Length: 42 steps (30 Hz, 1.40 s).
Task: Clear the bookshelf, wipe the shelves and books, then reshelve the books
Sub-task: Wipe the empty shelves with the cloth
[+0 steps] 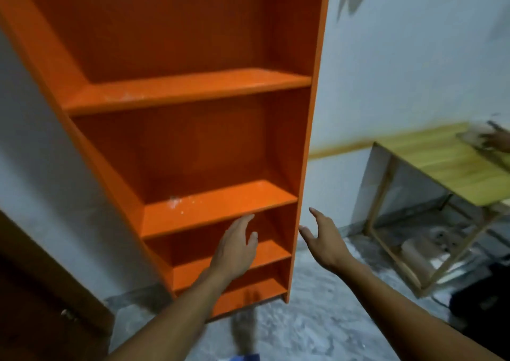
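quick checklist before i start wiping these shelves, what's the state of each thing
1. Bookshelf cleared of books: ok, every visible shelf is bare.
2. Dust to wipe: not ok, white specks lie on the upper shelf and the middle shelf.
3. Cloth in hand: not ok, left hand and right hand are both open and hold nothing.
4. Cloth nearby: cannot tell, something pale and blurred lies on the table at the frame edge.
5. Books within reach: cannot tell, none are in view.
6. Lowest shelves: cannot tell, the left arm partly hides them.
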Each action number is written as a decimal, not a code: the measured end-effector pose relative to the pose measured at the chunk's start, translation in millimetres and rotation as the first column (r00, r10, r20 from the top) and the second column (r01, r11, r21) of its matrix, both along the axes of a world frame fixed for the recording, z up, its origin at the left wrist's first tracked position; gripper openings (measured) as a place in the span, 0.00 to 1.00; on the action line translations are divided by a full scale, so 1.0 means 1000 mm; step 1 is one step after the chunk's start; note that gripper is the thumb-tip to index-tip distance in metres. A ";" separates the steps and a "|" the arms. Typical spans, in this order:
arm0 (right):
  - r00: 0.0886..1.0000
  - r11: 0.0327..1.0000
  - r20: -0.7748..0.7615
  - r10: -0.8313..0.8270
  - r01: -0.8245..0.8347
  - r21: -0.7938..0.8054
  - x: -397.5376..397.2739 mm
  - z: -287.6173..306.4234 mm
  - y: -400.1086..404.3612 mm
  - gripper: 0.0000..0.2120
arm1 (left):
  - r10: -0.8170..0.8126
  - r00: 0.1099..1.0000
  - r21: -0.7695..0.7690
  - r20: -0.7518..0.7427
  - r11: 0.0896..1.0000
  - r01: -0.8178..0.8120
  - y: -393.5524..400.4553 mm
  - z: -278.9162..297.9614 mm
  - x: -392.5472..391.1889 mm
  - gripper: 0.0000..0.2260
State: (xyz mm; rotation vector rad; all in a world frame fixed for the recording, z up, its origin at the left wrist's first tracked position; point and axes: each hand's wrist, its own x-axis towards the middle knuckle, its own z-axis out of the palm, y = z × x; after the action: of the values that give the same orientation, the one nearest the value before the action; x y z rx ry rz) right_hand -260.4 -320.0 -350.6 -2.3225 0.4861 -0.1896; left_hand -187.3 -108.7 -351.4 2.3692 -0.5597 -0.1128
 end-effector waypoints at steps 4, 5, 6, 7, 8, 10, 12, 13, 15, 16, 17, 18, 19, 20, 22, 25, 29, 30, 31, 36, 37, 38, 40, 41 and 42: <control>0.996 0.999 0.081 -0.031 0.035 -0.039 0.006 0.112 -0.021 0.30 | -0.056 0.992 -0.009 0.117 0.998 0.058 -0.027 0.110 0.008 0.21; 0.994 0.998 0.103 -0.036 0.042 -0.055 0.005 0.137 -0.025 0.29 | -0.063 0.988 -0.022 0.143 0.998 0.067 -0.031 0.135 0.008 0.21; 0.992 0.997 0.116 -0.039 0.047 -0.065 0.004 0.157 -0.028 0.29 | -0.068 0.985 -0.035 0.159 0.997 0.075 -0.035 0.153 0.008 0.21; 0.991 0.996 0.131 -0.042 0.051 -0.072 0.003 0.172 -0.030 0.29 | -0.071 0.982 -0.052 0.175 0.995 0.081 -0.038 0.167 0.008 0.21; 0.987 0.995 0.155 -0.044 0.058 -0.082 0.002 0.191 -0.032 0.28 | -0.074 0.976 -0.072 0.203 0.993 0.091 -0.041 0.186 0.008 0.21; 0.975 0.993 0.216 -0.044 0.066 -0.096 0.002 0.227 -0.036 0.27 | -0.103 0.960 -0.093 0.261 0.987 0.132 -0.046 0.221 0.010 0.21; 0.961 0.990 0.270 -0.059 0.091 -0.105 0.002 0.261 -0.039 0.27 | -0.124 0.942 -0.120 0.311 0.978 0.168 -0.050 0.254 0.015 0.21; 0.955 0.989 0.290 -0.066 0.102 -0.110 0.002 0.275 -0.042 0.27 | -0.126 0.934 -0.133 0.333 0.975 0.179 -0.053 0.268 0.016 0.21; 0.939 0.981 0.330 -0.094 0.144 -0.132 -0.001 0.301 -0.045 0.27 | -0.144 0.915 -0.149 0.376 0.966 0.213 -0.056 0.292 0.018 0.21; 0.931 0.976 0.349 -0.108 0.166 -0.139 -0.004 0.313 -0.045 0.27 | -0.164 0.903 -0.148 0.398 0.959 0.240 -0.058 0.302 0.018 0.21; 0.920 0.973 0.373 -0.120 0.184 -0.141 -0.007 0.323 -0.046 0.27 | -0.183 0.890 -0.148 0.418 0.953 0.266 -0.060 0.312 0.018 0.21; 0.909 0.969 0.397 -0.130 0.201 -0.141 -0.010 0.332 -0.047 0.27 | -0.195 0.875 -0.152 0.442 0.945 0.288 -0.064 0.321 0.018 0.21; 0.898 0.967 0.417 -0.140 0.215 -0.139 -0.012 0.341 -0.050 0.26 | -0.200 0.861 -0.160 0.468 0.939 0.306 -0.069 0.331 0.018 0.21; 0.889 0.964 0.432 -0.150 0.229 -0.136 -0.013 0.349 -0.053 0.26 | -0.204 0.849 -0.170 0.488 0.931 0.322 -0.074 0.340 0.017 0.21; 0.874 0.959 0.456 -0.169 0.252 -0.126 -0.013 0.361 -0.062 0.26 | -0.225 0.823 -0.185 0.521 0.912 0.367 -0.087 0.357 0.018 0.22; 0.847 0.953 0.490 -0.204 0.286 -0.098 -0.010 0.374 -0.079 0.25 | -0.258 0.796 -0.200 0.547 0.884 0.423 -0.110 0.381 0.019 0.22; 0.815 0.952 0.537 -0.219 0.299 -0.066 0.006 0.391 -0.106 0.24 | -0.272 0.766 -0.220 0.582 0.854 0.471 -0.148 0.413 0.021 0.22; 0.808 0.953 0.547 -0.220 0.298 -0.057 0.012 0.396 -0.114 0.24 | -0.271 0.763 -0.226 0.586 0.850 0.476 -0.160 0.421 0.024 0.22; 0.800 0.955 0.558 -0.223 0.294 -0.041 0.020 0.401 -0.124 0.24 | -0.265 0.766 -0.241 0.585 0.846 0.476 -0.172 0.429 0.028 0.22; 0.762 0.973 0.614 -0.207 0.228 0.044 0.077 0.423 -0.187 0.23 | -0.154 0.817 -0.369 0.555 0.835 0.408 -0.248 0.466 0.069 0.21; 0.757 0.977 0.624 -0.194 0.206 0.054 0.090 0.426 -0.201 0.23 | -0.120 0.834 -0.398 0.539 0.836 0.377 -0.266 0.473 0.081 0.20; 0.755 0.981 0.630 -0.178 0.183 0.059 0.103 0.430 -0.217 0.23 | -0.085 0.849 -0.428 0.521 0.835 0.346 -0.283 0.480 0.094 0.20; 0.753 0.987 0.639 -0.159 0.139 0.083 0.131 0.442 -0.250 0.23 | -0.022 0.865 -0.463 0.502 0.838 0.290 -0.318 0.497 0.122 0.18; 0.751 0.987 0.640 -0.161 0.119 0.109 0.144 0.450 -0.266 0.23 | 0.005 0.863 -0.455 0.506 0.851 0.262 -0.333 0.505 0.135 0.17; 0.751 0.986 0.640 -0.160 0.096 0.134 0.158 0.457 -0.281 0.23 | 0.024 0.855 -0.434 0.518 0.868 0.239 -0.346 0.512 0.150 0.17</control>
State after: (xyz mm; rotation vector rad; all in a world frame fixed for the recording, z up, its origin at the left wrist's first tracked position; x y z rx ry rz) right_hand -102.8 -601.4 106.9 -1.9560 0.2825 -0.9872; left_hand -37.6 -455.2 160.4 1.8497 -0.8620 0.5672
